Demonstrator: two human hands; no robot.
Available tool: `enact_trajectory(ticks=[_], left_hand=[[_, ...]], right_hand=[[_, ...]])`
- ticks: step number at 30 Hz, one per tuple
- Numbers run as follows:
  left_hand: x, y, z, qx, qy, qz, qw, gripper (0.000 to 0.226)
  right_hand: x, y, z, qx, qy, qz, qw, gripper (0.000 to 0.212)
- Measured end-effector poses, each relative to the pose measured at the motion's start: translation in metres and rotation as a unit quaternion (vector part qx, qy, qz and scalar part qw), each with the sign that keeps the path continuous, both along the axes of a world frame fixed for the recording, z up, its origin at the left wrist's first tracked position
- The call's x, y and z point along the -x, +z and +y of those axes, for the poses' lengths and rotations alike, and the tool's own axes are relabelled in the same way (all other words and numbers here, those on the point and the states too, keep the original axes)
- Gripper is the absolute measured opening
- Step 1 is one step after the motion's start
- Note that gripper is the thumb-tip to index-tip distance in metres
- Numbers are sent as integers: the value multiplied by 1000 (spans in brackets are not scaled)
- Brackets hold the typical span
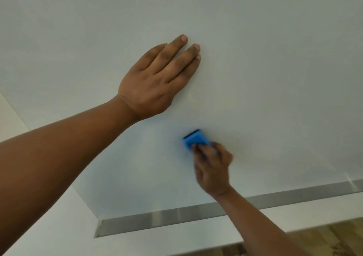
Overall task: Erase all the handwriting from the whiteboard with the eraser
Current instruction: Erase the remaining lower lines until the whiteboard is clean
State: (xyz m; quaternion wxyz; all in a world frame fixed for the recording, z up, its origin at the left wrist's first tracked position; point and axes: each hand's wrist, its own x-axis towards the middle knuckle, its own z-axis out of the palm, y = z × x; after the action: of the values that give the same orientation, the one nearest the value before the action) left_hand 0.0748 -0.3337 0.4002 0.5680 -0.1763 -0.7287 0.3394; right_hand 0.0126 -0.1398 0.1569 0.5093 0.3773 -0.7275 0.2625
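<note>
The left hand lies flat and open on the smooth whiteboard. At its five o'clock, the blurry right hand grips the blue blocky eraser against the board, above a shiny metal tray.

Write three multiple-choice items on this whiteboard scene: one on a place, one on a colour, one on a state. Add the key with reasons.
1. Where is the small blue block eraser relative to the flat left hand?
A. below and to its right
B. above it
C. lying in the tray

2. What colour is the eraser's body?
A. red
B. blue
C. yellow

3. What is the right hand doing?
A. hanging empty
B. holding a marker
C. gripping the eraser against the white whiteboard

Key: 1 A, the eraser sits lower and further right than the left hand. 2 B, its body is bright blue with a dark edge. 3 C, the fingers wrap the eraser on the board, above the metal tray.
</note>
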Motion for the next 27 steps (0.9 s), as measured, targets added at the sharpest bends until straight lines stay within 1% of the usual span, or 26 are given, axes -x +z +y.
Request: enact_trajectory(ticks=[1,3,4,5,6,8,9,10,11,12,13,14,16,17,18,19,20,21,22,23,24,25,26,27], left_hand=[[0,-1,0,2,3,2,1000,53],[2,-1,0,6,11,7,1000,51],[3,-2,-1,7,15,9,1000,51],[3,-3,-1,8,16,10,1000,51],[3,-4,-1,8,17,9,1000,50],[4,-5,0,10,15,9,1000,50],[3,-5,0,11,12,8,1000,50],[3,-4,0,12,9,7,1000,49],[3,-5,0,11,6,5,1000,49],[3,-5,1,11,4,3,1000,49],[4,-5,1,11,4,1,1000,49],[4,-5,1,11,6,0,1000,49],[5,-6,1,13,8,2,1000,49],[5,-6,1,13,9,4,1000,49],[5,-6,1,12,9,4,1000,49],[6,-6,2,10,8,2,1000,48],[6,-7,2,8,6,-3,1000,48],[5,-7,2,9,4,-8,1000,48],[4,-7,1,9,4,-13,1000,48],[4,-7,2,11,1,-19,1000,48],[3,-8,2,13,0,-26,1000,48],[3,-8,1,15,-3,-31,999,48],[3,-8,1,17,-2,-34,999,49],[3,-8,1,17,1,-34,999,49]], right_hand=[[7,-4,10,60,-12,-38,997,38],[14,-11,9,197,-28,-122,972,38],[10,-13,0,246,-37,-155,956,39],[2,-16,-14,265,-40,-169,948,40],[-9,-23,-28,244,-33,-162,956,41],[-32,-40,-49,123,5,-96,988,48],[-35,-48,-50,58,19,-54,997,53],[-30,-51,-44,4,23,-17,1000,55],[-24,-51,-35,-23,15,6,1000,52],[-17,-51,-24,-22,-2,8,1000,47],[-9,-50,-12,15,-21,-22,999,43],[0,-49,-1,81,-47,-71,993,40],[13,-45,13,222,-93,-164,957,39],[13,-45,10,264,-106,-191,939,40],[7,-45,3,271,-109,-201,935,40],[-1,-47,-7,240,-98,-197,946,40],[-10,-51,-16,175,-70,-168,968,39],[-17,-57,-21,91,-35,-117,988,38],[-20,-63,-22,9,-9,-60,998,39],[-17,-63,-18,-50,0,-15,999,42],[-13,-58,-11,-66,-3,11,998,44],[-8,-49,-5,-41,-16,10,999,45],[-3,-36,-1,17,-32,-13,999,44],[2,-18,2,99,-51,-56,992,43]])
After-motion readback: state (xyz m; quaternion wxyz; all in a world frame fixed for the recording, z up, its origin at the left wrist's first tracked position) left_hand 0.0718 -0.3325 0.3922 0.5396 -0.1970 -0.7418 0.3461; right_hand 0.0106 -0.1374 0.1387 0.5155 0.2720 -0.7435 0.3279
